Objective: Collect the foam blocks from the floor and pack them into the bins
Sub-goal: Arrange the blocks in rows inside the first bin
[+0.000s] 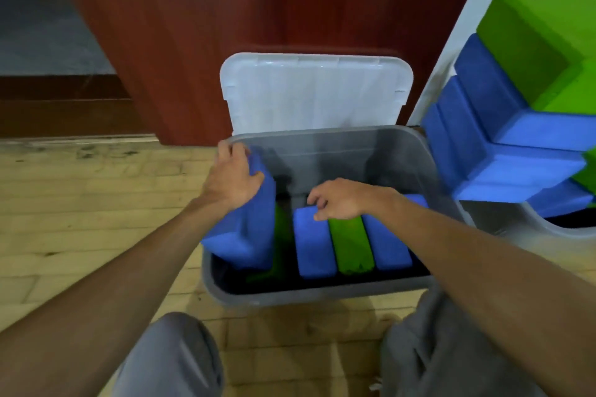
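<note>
A blue block [248, 229] leans tilted at the left end of the bin [322, 293], with the left hand [233, 177] wrapped round its top. The right hand [342, 200] curls its fingers over the far end of a second block [314, 248], which stands inside the bin beside a green block [353, 245]. The lid [316, 93] stands behind the bin.

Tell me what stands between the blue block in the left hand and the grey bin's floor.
A green block sits in the gap right below the tilted blue block that the left hand grips, at the grey bin's left end. The right hand rests on the packed row beside it.
</note>
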